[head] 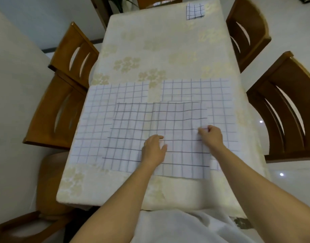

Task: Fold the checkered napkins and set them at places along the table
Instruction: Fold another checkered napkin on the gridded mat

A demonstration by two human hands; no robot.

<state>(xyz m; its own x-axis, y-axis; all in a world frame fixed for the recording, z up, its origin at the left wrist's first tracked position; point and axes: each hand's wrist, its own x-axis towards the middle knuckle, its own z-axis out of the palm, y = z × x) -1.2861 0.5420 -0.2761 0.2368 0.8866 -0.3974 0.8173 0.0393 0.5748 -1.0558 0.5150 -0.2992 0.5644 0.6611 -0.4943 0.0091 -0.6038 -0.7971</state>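
A white napkin with dark grid lines (133, 130) lies spread on the near part of the table, on top of two more checkered napkins: one to the left (96, 120) and one to the right (219, 99). My left hand (154, 149) rests flat on the middle of the top napkin with its fingers straight. My right hand (211, 135) pinches the top napkin's right edge. A small folded checkered napkin (194, 11) sits at the far right corner of the table.
The table wears a cream cloth with pale flower prints (150, 50). Two wooden chairs stand along the left side (70, 55) and two along the right (291, 106). Another chair (159, 1) is at the far end.
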